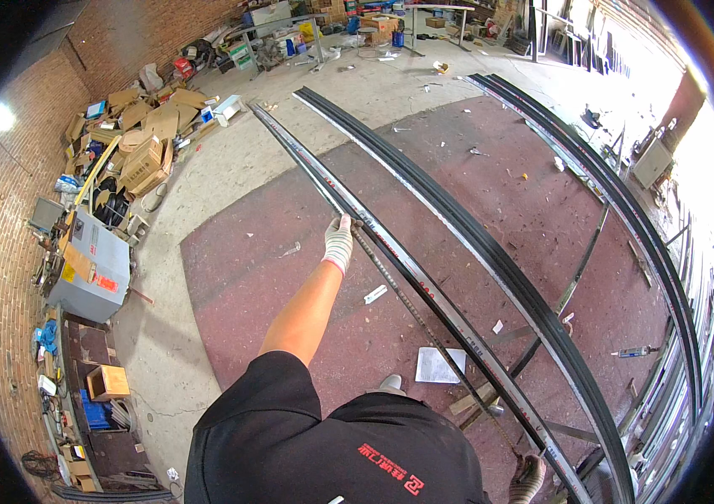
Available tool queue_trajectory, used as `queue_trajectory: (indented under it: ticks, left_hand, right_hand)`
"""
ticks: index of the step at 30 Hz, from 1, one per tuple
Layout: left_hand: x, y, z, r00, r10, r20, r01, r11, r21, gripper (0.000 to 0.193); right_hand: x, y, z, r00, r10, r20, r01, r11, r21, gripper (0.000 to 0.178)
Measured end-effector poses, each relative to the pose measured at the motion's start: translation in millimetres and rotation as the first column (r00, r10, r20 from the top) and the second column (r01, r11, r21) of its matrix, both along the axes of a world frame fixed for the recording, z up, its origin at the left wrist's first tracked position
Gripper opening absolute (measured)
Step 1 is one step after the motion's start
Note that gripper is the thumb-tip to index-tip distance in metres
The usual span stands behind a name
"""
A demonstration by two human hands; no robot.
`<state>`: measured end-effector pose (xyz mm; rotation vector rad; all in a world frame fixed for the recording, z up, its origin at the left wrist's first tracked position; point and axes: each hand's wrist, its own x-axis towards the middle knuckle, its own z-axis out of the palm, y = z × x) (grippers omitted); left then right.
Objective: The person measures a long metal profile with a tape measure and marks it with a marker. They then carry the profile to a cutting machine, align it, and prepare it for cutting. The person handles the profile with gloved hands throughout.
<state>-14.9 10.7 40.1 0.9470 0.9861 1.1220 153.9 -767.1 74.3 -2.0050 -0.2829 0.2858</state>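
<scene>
A long grey-and-black metal profile [443,290] slants from the upper middle to the lower right in front of me. My left hand [339,244], in a striped knit glove, is closed at the near side of this profile. From its fingers a thin, speckled dark strip [408,304] runs down towards my right hand [527,480]. That gloved hand is closed around the strip's lower stretch, beside the profile's near end; its fingers are partly hidden. Beyond lies a second black profile [458,223], roughly parallel to the first.
More black profiles [626,210] lie at the right, by a heap of metal lengths [668,437]. A white sheet [440,366] lies on the reddish floor covering [247,277] near my shoe [392,384]. Cardboard boxes [145,164] and a grey machine [96,265] stand left.
</scene>
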Motion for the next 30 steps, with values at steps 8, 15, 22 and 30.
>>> queue_trajectory:
  ticks: [8, 15, 22, 30]
  left_hand:
    - [1.8, -0.1, -4.6, 0.999, 0.011, 0.045, -0.01, 1.0, -0.011, 0.025]
    - [2.2, 0.6, -6.6, 0.997, 0.02, 0.07, -0.018, 0.999, -0.029, 0.026]
    - [0.3, 2.5, -9.5, 1.0, 0.003, 0.031, -0.003, 1.0, 0.012, 0.024]
    - [3.2, -4.1, -1.2, 0.998, -0.062, -0.008, 0.061, 0.996, -0.065, 0.029]
  right_hand:
    - [-3.1, 3.3, 11.8, 0.901, 0.28, 0.33, -0.102, 0.879, -0.466, 0.009]
    - [-7.4, 6.9, 18.0, 0.835, 0.333, 0.437, -0.051, 0.84, -0.54, 0.01]
    - [6.7, -11.1, -8.2, 0.996, 0.068, -0.058, -0.072, 0.995, -0.072, 0.005]
    - [-11.1, 5.1, 36.8, 0.788, 0.456, 0.413, -0.116, 0.769, -0.628, 0.014]
